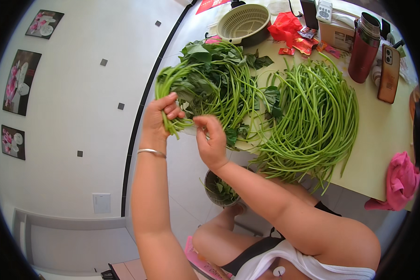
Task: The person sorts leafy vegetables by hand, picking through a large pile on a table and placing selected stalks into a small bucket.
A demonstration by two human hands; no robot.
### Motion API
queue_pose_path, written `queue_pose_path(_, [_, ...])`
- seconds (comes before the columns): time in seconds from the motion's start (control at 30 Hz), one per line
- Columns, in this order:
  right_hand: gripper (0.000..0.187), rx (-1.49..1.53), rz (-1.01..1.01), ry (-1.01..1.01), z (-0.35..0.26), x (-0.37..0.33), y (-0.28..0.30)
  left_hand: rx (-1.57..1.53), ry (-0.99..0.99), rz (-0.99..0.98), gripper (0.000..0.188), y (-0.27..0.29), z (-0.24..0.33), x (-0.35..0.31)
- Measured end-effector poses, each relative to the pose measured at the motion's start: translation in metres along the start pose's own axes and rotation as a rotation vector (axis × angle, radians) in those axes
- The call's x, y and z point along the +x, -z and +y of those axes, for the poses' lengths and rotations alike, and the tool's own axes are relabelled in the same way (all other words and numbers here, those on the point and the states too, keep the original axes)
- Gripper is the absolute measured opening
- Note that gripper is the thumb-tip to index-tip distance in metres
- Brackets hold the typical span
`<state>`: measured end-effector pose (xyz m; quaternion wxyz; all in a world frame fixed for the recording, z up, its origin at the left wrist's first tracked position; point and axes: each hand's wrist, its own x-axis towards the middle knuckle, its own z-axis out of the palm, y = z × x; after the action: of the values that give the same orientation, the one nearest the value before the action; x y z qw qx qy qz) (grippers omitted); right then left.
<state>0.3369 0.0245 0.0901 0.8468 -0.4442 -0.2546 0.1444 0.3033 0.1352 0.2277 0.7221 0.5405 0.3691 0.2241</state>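
Clenching leafy stems [171,77]: left hand [161,115]; right hand [212,142], grasp unclear.
Table's [375,140] left edge; likely light, supple; hold by ends.

From the head, one fisheye view looks down closely on the hands [212,143] and table [382,133].

Wall pics [22,83]: 3, pink flowers on dk bkgd, far L of frame, upper to mid.
Wall plate [101,203]: wht/grey rect., lower L.
Thermos [362,53]: dk red w/ metallic top, upper R.
Phone [388,74]: bronze-brn back, just R of thermos.
Remote [324,11]: wht, by brn box [336,36], top R.
Bag [284,28]: red plastic, upper R of ctr.
Wrappers [305,45]: mostly red, near bag.
Cloth [400,179]: pink, crumpled, R edge, mid-lower.
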Motion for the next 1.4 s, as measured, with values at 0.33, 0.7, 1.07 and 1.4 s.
queue_pose_path(0.33, [0.036, -0.110, -0.167, 0.077, 0.011, 0.035, 0.022, 0.177, -0.048, 0.041, 0.028, -0.012, -0.006, -0.008])
queue_pose_path(0.7, [0.037, -0.689, 0.043, 0.175, 0.030, 0.064, 0.034, 0.369, -0.037, -0.020, 0.026, 0.007, 0.003, -0.010])
queue_pose_path(1.07, [0.036, -0.043, -0.301, 0.232, -0.010, 0.000, -0.010, 0.270, -0.192, 0.158, 0.014, -0.003, 0.013, -0.024])
queue_pose_path(1.4, [0.062, 0.070, -0.038, -0.375, 0.034, 0.016, -0.010, -0.073, -0.423, -0.202, 0.016, -0.016, 0.117, -0.075])
